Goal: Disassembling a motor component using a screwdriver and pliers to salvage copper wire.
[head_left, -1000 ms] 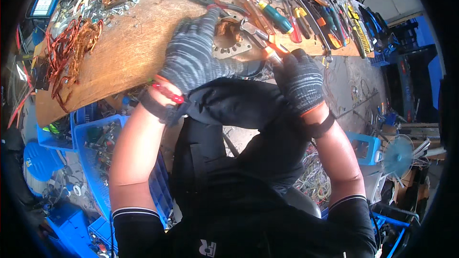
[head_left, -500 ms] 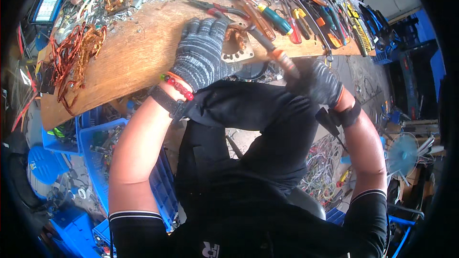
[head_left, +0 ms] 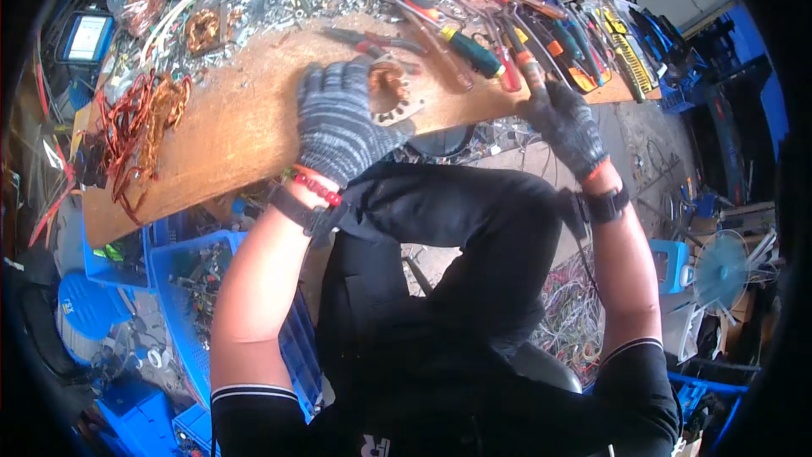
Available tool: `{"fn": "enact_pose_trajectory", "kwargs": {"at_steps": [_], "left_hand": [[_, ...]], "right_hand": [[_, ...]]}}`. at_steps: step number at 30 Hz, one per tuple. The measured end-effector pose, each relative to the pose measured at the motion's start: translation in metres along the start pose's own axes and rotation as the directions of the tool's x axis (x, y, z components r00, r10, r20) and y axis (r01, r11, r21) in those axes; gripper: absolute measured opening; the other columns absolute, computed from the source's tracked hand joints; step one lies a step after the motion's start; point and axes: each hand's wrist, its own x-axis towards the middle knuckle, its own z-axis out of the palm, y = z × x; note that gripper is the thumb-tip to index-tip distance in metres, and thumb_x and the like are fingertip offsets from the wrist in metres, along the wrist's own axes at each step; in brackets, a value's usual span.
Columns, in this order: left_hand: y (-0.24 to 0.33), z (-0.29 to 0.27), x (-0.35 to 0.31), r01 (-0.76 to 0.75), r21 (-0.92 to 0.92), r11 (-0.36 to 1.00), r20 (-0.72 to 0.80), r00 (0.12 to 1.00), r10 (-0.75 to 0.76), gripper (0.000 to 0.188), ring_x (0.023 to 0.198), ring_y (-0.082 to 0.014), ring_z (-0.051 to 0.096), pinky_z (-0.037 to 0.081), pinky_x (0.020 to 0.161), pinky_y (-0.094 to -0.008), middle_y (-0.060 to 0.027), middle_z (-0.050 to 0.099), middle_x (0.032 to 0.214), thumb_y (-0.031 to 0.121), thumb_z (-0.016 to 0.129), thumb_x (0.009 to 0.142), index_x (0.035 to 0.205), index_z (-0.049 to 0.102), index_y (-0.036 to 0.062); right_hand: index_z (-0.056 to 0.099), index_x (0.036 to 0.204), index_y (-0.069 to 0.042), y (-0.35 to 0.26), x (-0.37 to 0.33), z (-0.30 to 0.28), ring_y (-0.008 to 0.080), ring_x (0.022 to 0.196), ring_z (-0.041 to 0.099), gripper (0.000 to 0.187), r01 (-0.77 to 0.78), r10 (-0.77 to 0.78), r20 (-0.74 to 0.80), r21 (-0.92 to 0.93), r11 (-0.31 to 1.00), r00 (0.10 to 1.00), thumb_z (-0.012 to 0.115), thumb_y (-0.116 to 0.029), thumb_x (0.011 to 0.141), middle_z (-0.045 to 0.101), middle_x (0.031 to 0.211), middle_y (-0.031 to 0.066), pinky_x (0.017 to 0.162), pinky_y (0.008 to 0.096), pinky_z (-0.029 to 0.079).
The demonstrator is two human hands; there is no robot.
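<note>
On the near edge of the wooden board lies a motor stator (head_left: pixel 391 95), a pale slotted plate with copper windings around its round opening. My left hand (head_left: pixel 342 114), in a grey striped knit glove, holds the stator from its left side, thumb along the lower edge and fingers by the left rim. To the right, my gloved right hand (head_left: pixel 562 123) is closed round the lower end of a hand tool with a worn orange-and-grey handle (head_left: pixel 530 70). The tool points away from me among other tools; its far end is hard to make out. Pliers with dark jaws (head_left: pixel 372 40) lie just beyond the stator.
Screwdrivers, including one with a green handle (head_left: pixel 472 51), and more tools crowd the board's right side. Metal scraps (head_left: pixel 279 4) cover the far part. Stripped red and copper wire (head_left: pixel 139 123) lies at left. Blue crates (head_left: pixel 194 254) stand below the board.
My right hand has moved up and to the right with the tool, which swung away from above the stator to the tools. The left hand shifted slightly left and the stator shows more fully.
</note>
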Motion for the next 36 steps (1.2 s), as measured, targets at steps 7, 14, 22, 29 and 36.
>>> {"fn": "enact_pose_trajectory", "kwargs": {"at_steps": [7, 14, 22, 29, 36], "left_hand": [[0.001, -0.012, -0.007, 0.194, -0.020, 0.981, 0.040, 0.980, -0.193, 0.109, 0.129, -0.0432, 0.049, 0.035, 0.115, -0.0524, -0.0258, 0.055, 0.136, 0.051, 0.092, 0.062, 0.145, 0.046, -0.0020], [-0.012, -0.017, -0.016, 0.142, -0.111, 0.984, -0.021, 0.989, -0.145, 0.108, 0.126, -0.0444, 0.051, 0.037, 0.112, -0.0541, -0.0262, 0.057, 0.133, 0.047, 0.093, 0.063, 0.145, 0.045, -0.0037], [-0.010, -0.007, -0.012, 0.147, 0.013, 0.989, -0.058, 0.988, -0.146, 0.102, 0.126, -0.0393, 0.052, 0.034, 0.113, -0.0540, -0.0233, 0.059, 0.132, 0.057, 0.088, 0.065, 0.140, 0.051, -0.0014], [-0.012, -0.004, -0.015, 0.181, 0.024, 0.983, -0.040, 0.983, -0.180, 0.103, 0.131, -0.0362, 0.050, 0.028, 0.117, -0.0552, -0.0203, 0.057, 0.139, 0.066, 0.084, 0.065, 0.138, 0.054, -0.0003], [-0.008, -0.007, -0.015, 0.245, 0.023, 0.969, -0.025, 0.969, -0.244, 0.099, 0.131, -0.0368, 0.048, 0.021, 0.120, -0.0596, -0.0180, 0.055, 0.137, 0.072, 0.076, 0.071, 0.139, 0.055, 0.0021]], "right_hand": [[0.072, 0.111, -0.007, 0.068, 0.065, 0.026, 0.0373, 0.104, 0.066, 0.043, -0.237, 0.197, -0.152, -0.322, 0.916, 0.969, 0.071, -0.046, 0.092, 0.068, 0.113, 0.0175, 0.090, 0.0472, 0.051], [0.071, 0.110, -0.013, 0.003, 0.098, 0.028, 0.0382, 0.099, 0.065, 0.028, 0.031, -0.134, -0.338, -0.294, 0.955, 0.931, 0.075, -0.028, 0.086, 0.068, 0.104, 0.0144, 0.089, 0.0495, 0.051], [0.070, 0.109, -0.008, -0.018, 0.133, 0.047, 0.0407, 0.092, 0.071, 0.034, -0.055, 0.068, 0.120, -0.110, 0.992, 0.990, 0.065, -0.036, 0.089, 0.073, 0.098, 0.0226, 0.084, 0.0503, 0.054], [0.067, 0.117, -0.006, -0.020, 0.099, 0.029, 0.0414, 0.096, 0.069, 0.034, -0.087, 0.087, 0.018, 0.019, 0.996, 0.996, 0.066, -0.030, 0.093, 0.071, 0.100, 0.0224, 0.084, 0.0508, 0.053], [0.064, 0.129, -0.003, -0.103, 0.010, -0.007, 0.0374, 0.098, 0.070, 0.037, -0.056, 0.062, -0.003, 0.397, 0.916, 0.998, 0.072, -0.014, 0.095, 0.071, 0.108, 0.0205, 0.086, 0.0403, 0.056]]}}
